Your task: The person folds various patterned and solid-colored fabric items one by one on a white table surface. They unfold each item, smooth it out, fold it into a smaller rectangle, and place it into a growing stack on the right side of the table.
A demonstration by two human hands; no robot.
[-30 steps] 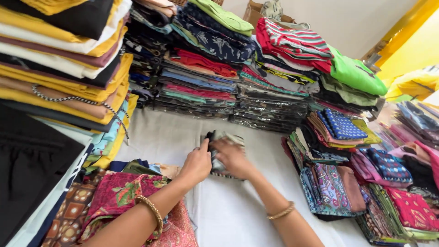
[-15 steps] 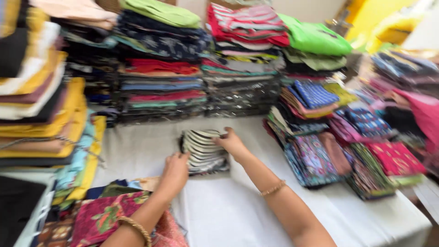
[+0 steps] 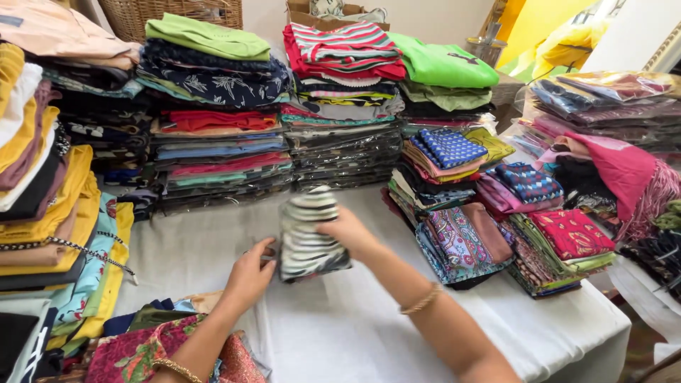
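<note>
My right hand (image 3: pixel 352 232) grips a folded black-and-white striped garment (image 3: pixel 306 234) and holds it tilted up off the white table cover (image 3: pixel 340 326). My left hand (image 3: pixel 250 273) rests at the garment's lower left corner, fingers touching its edge. A gold bangle sits on each wrist. Part of the garment's right side is hidden behind my right hand.
Tall piles of folded clothes (image 3: pixel 213 113) line the back and left. Stacks of patterned fabric (image 3: pixel 489 213) stand at the right, with plastic-wrapped pieces (image 3: pixel 610 92) beyond. Printed cloth (image 3: pixel 142 347) lies at the near left. A wicker basket (image 3: pixel 170 10) is behind the piles.
The striped garment has been raised from lying flat to tilted upright in my right hand. My view has swung right and closer over the table.
</note>
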